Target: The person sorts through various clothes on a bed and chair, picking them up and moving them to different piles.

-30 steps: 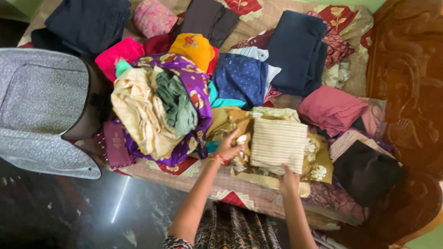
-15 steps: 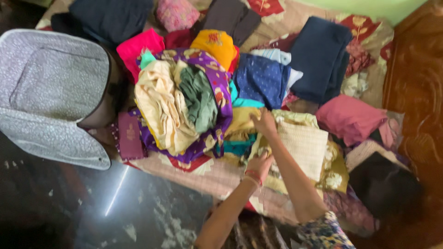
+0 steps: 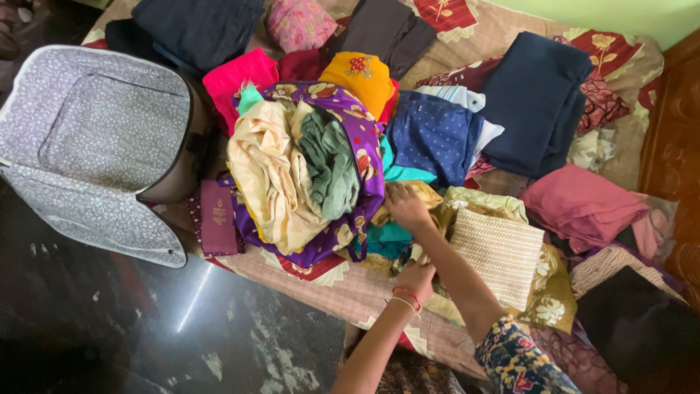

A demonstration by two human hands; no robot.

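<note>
Nearest to me, the left hand (image 3: 417,279) with its red and gold bangles rests at the bed's front edge, fingers curled down onto the mustard cloth (image 3: 547,292) just beside the striped cloth (image 3: 498,252); whether they pinch it I cannot tell. The right arm, in a flowered sleeve (image 3: 519,360), crosses over the left. The right hand (image 3: 405,206) reaches further in, fingers pressed together and closed on a yellow fold (image 3: 421,191) that lies between the purple pile and the striped cloth. A teal piece (image 3: 386,237) lies just beneath that hand.

To the left, the purple printed cloth (image 3: 362,157) wraps a cream garment (image 3: 270,175) and a green one (image 3: 329,162). A maroon pouch (image 3: 218,217) lies beside it, near the open grey suitcase (image 3: 95,138) leaning at the bed's edge.

To the right sits a folded pink cloth (image 3: 580,204) and a black one (image 3: 634,321).

Further back lie a dotted blue cloth (image 3: 435,135), an orange piece (image 3: 361,76), a bright pink fold (image 3: 244,76), and a navy stack (image 3: 536,91). At the far edge of the bed (image 3: 503,33) rest dark folded garments (image 3: 197,25).
</note>
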